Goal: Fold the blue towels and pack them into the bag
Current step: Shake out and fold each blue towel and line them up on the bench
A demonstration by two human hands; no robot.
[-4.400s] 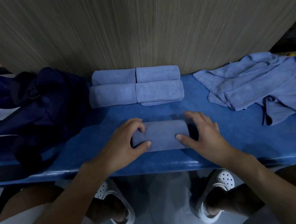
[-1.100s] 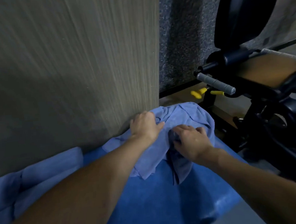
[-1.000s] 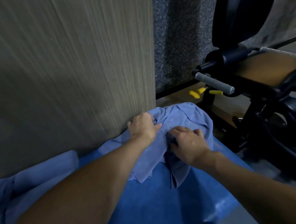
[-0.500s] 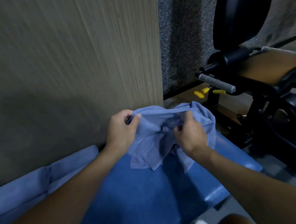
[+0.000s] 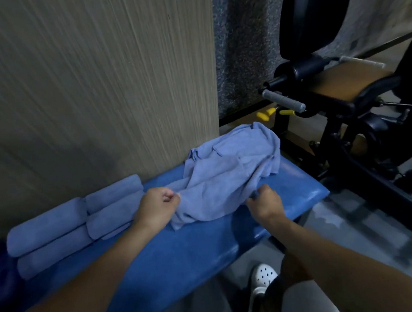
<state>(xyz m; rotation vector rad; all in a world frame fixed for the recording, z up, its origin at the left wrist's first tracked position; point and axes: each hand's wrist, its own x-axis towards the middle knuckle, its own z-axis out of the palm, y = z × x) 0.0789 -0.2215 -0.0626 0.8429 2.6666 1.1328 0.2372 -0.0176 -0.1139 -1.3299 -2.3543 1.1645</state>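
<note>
The left hand (image 5: 158,205) and right hand (image 5: 265,201) are each clenching what look like opposite edges of the crumpled towel (image 5: 226,178) on the bench (image 5: 182,250), beside the folded towels (image 5: 70,223), likely to spread it flat.

Fig.: L hand (image 5: 157,209) & R hand (image 5: 264,204) were bare, as were forearms; one foot wore white clog (image 5: 264,277) w/ round vent holes.

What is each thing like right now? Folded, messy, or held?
Loose towels, crumpled in a heap on the bench.
Left hand, gripping their left edge.
Right hand, pinching their right edge.
Folded towels, folded, in rows by the wall.
</note>
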